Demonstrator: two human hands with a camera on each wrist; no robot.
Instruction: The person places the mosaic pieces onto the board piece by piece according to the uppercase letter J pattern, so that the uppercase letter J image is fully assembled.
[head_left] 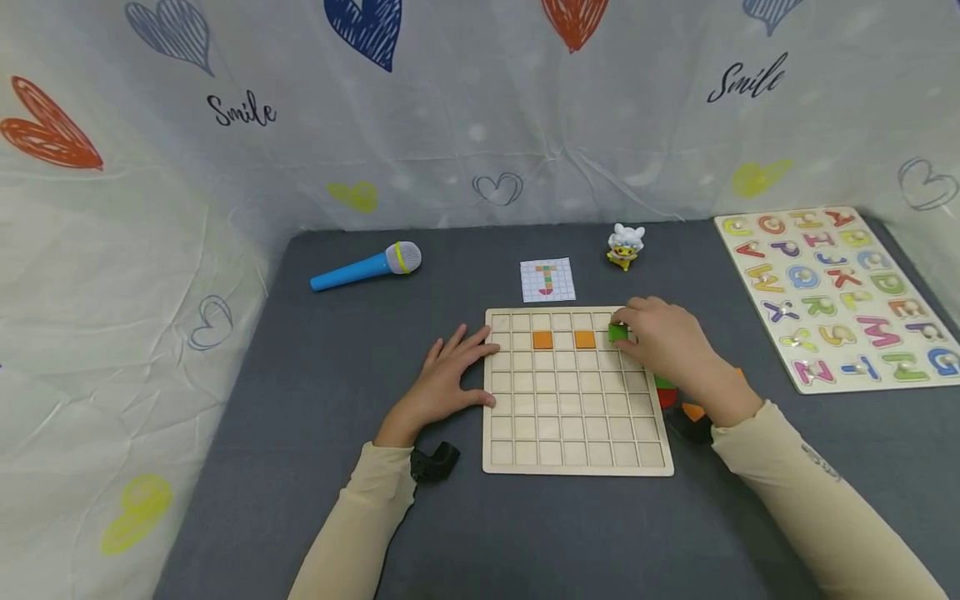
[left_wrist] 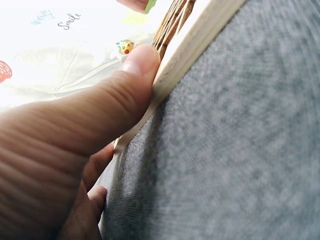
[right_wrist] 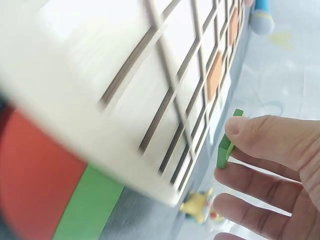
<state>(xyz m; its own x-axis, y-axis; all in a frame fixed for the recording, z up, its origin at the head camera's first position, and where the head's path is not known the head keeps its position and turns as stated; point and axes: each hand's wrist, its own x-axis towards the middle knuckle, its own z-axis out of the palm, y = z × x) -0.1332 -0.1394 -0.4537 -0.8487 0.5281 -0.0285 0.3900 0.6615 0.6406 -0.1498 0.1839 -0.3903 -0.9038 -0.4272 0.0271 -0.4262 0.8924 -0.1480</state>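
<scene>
Green tile (head_left: 618,333), squarish and without a plain long axis, over the grid board (head_left: 550,405) at one o'clock from its middle; from the right wrist it shows edge-on, and contact with the board cannot be told. The right hand (head_left: 667,343), the nearer one, pinches it between thumb and fingers, the tile lying at nine o'clock from that hand. Key relation: two orange tiles (head_left: 542,340) sit in the grid at nine o'clock from the green. The left hand (head_left: 442,383), fingers spread, touches the board's nine o'clock edge. Beyond: red piece (head_left: 667,397) at three, patterned card (head_left: 547,287) near twelve, microphone (head_left: 352,271) at ten, letter board (head_left: 876,385) towards two.
</scene>
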